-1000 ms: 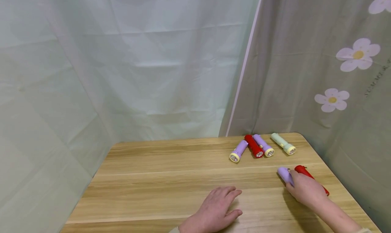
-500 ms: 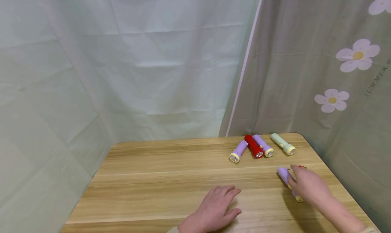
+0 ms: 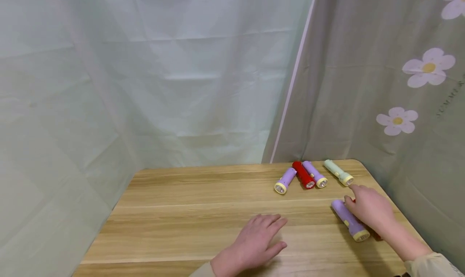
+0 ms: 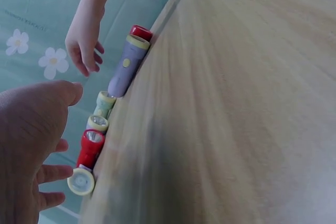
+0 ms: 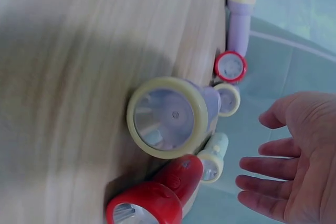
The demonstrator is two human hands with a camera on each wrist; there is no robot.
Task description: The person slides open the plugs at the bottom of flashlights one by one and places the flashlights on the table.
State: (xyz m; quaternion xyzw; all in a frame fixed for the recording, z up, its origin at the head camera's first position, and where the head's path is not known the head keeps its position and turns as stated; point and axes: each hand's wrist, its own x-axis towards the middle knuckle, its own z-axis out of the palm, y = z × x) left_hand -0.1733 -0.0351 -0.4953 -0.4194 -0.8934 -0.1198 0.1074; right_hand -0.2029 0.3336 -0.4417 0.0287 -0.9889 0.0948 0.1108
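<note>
My right hand (image 3: pixel 372 208) hovers above the near right of the table, fingers loosely bent and holding nothing. Under it lies a red flashlight (image 5: pixel 178 177), mostly covered by the hand in the head view. Just left of that is a purple flashlight (image 3: pixel 343 214) with a cream head facing the front. In the right wrist view the right hand (image 5: pixel 310 166) is apart from both flashlights. My left hand (image 3: pixel 256 242) is low over the front middle of the table, fingers spread, with nothing in it; the left wrist view shows its fingers (image 4: pixel 55 174) relaxed.
Toward the back right edge lie a tilted purple flashlight (image 3: pixel 288 178), a red flashlight (image 3: pixel 302 174), another purple flashlight (image 3: pixel 314 173) and a mint-green flashlight (image 3: pixel 338 172). The wooden table (image 3: pixel 174 220) is bordered by pale curtains (image 3: pixel 203 87).
My right hand has come off the purple flashlight and moved up and right over the red one, exposing the purple one fully. The left hand has barely moved.
</note>
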